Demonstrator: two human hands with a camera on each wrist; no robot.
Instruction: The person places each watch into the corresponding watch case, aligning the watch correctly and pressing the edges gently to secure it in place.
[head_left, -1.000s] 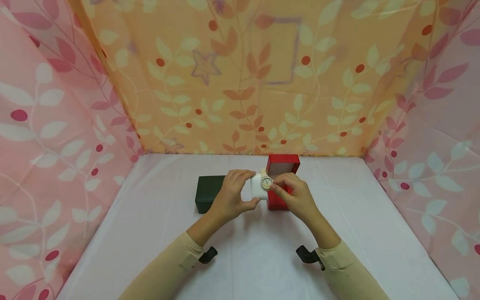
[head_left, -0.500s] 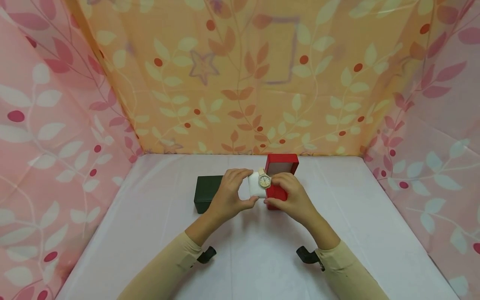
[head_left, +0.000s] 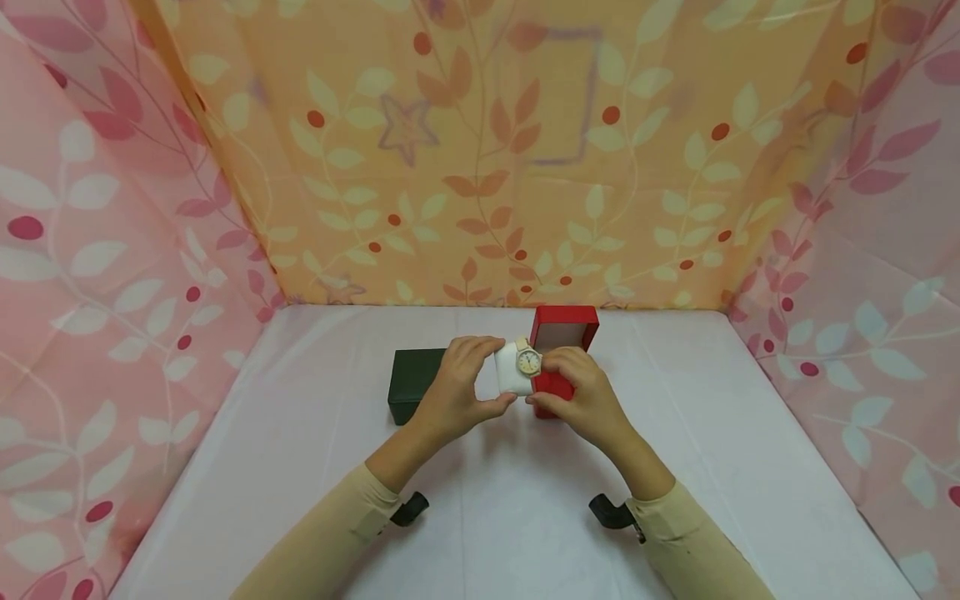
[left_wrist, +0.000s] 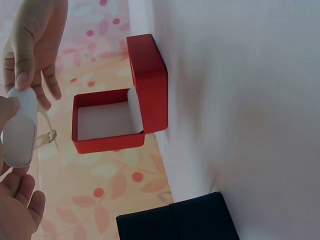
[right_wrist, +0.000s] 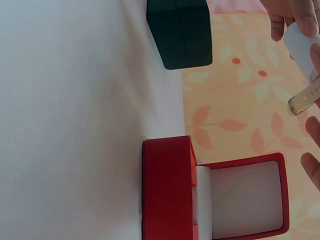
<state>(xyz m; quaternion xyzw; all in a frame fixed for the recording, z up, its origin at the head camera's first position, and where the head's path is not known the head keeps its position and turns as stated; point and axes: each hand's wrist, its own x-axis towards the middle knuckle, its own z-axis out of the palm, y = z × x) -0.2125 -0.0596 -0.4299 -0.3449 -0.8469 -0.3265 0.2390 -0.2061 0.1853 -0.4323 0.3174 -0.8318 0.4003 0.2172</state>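
A small round-faced wristwatch (head_left: 528, 361) with a cream strap lies against a white watch pillow (head_left: 510, 375), above the table in the head view. My left hand (head_left: 453, 392) holds the pillow's left end, fingers at the top and thumb below. On the other side, my right hand (head_left: 585, 387) grips the watch and pillow, fingertips by the dial's edge and thumb at the pillow's lower corner. One length of strap (right_wrist: 304, 99) with its buckle hangs free in the right wrist view. The left wrist view shows the pillow's pale underside (left_wrist: 19, 142).
Just behind the hands stands a red box (head_left: 566, 315), its lid raised. Farther left, a closed dark green box (head_left: 411, 385) is partly hidden by the left hand. Both rest on a white-covered table (head_left: 517, 525), with patterned cloth walls (head_left: 480, 150) around it.
The right thumb has moved down from the watch to the pillow's lower corner, and its fingers have shifted beside the dial. The watch and pillow have drifted slightly left; the left hand keeps its hold.
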